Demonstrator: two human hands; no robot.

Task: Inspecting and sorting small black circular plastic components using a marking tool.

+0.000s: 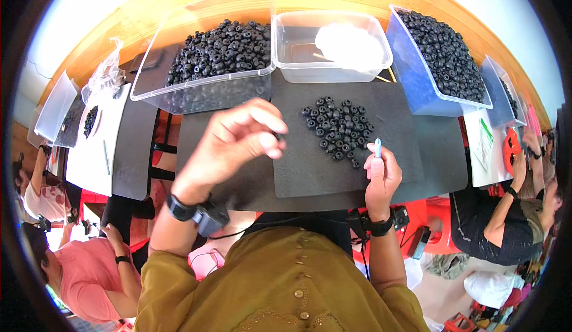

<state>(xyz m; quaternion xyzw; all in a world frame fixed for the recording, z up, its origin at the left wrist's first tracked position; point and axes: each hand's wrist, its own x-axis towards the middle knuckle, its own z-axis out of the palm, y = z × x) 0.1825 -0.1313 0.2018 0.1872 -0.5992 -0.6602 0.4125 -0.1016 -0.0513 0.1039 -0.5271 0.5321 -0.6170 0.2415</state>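
My left hand [241,138] is raised over the dark table, left of a grey mat. Its thumb and fingers pinch a small black bead [276,135], mostly hidden by the fingertips. Nearer the mat's right side, my right hand [383,177] is closed on a thin light-blue stick-like tool [378,147] that points upward; its lower part is hidden in the fingers. Between and beyond the hands, a loose pile of round black beads with holes [339,126] lies on the mat [316,180].
At the back left stands a clear bin [202,101] of black beads. Beside it is a clear tub [333,75] with something white, overexposed. A bluish bin [411,88] of beads stands back right. Co-workers sit left [95,272] and right [506,231].
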